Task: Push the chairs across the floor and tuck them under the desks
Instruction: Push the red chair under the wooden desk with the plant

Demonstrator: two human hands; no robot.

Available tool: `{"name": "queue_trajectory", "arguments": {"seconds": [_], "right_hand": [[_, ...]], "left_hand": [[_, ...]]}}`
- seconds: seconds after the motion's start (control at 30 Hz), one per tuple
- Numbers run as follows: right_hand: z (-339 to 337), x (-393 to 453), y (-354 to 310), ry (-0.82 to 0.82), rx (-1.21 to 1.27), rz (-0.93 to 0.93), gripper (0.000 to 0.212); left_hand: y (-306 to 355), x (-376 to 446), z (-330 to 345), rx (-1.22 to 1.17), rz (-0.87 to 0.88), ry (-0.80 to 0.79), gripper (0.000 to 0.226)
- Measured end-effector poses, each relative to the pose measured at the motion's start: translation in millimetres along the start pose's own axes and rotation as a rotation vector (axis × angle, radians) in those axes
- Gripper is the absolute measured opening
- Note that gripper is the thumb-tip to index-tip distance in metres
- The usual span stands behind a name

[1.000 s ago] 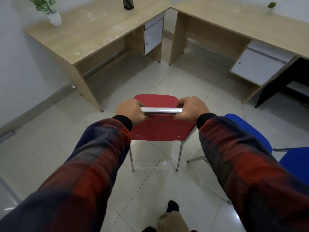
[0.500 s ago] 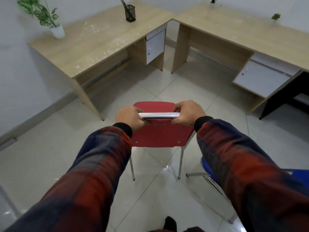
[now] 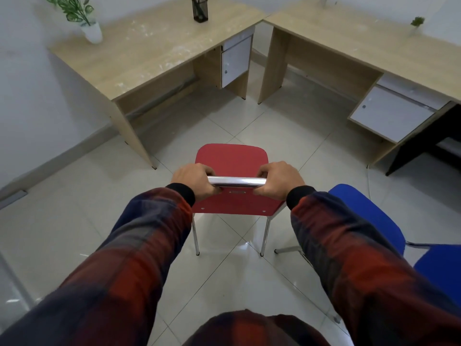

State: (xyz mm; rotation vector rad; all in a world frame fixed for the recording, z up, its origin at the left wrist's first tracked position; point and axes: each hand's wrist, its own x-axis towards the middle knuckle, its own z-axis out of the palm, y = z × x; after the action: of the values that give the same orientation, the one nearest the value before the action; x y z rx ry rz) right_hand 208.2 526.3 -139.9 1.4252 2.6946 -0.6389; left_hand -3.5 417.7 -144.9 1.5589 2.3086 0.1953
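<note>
Gripping the chrome top bar point(image 3: 237, 182) of the red chair point(image 3: 232, 161), your left hand point(image 3: 193, 181) and right hand point(image 3: 279, 181) curl around its ends; it stands on the tiled floor point(image 3: 74, 208), short of both desks point(image 3: 149, 46).

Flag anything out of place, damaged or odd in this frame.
The left desk has whitish scuffs or flaking patches across its top, unlike the cleaner right desk. The blue chair stands loose mid-floor beside the red chair, untucked. Nothing spilled or tipped.
</note>
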Motion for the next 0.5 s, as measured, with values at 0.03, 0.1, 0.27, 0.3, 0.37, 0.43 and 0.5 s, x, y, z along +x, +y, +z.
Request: {"name": "queue_trajectory", "arguments": {"seconds": [0.03,0.1,0.27,0.3,0.37,0.43,0.5], "right_hand": [[6,-6,-2,-0.002,-0.006,0.006,0.028],[20,-21,-8,-0.006,-0.020,0.013,0.028],[38,-39,-17,-0.004,-0.024,0.054,0.027],[39,-40,-19,-0.009,-0.034,0.063,0.023],[41,-42,-21,-0.005,-0.077,0.080,0.019],[44,-43,-21,0.018,-0.096,0.085,0.023],[48,-43,-18,0.042,-0.101,0.030,0.034]], "left_hand": [[-3,-4,3,0.001,-0.001,-0.036,0.033],[-9,-14,11,0.016,0.000,-0.115,0.033],[-9,-27,19,0.094,-0.016,-0.147,0.025],[-4,-26,20,0.151,0.006,-0.146,0.023],[11,-27,20,0.266,0.062,-0.150,0.019],[16,-23,22,0.286,0.098,-0.137,0.021],[12,-17,24,0.241,0.123,-0.146,0.024]]}}
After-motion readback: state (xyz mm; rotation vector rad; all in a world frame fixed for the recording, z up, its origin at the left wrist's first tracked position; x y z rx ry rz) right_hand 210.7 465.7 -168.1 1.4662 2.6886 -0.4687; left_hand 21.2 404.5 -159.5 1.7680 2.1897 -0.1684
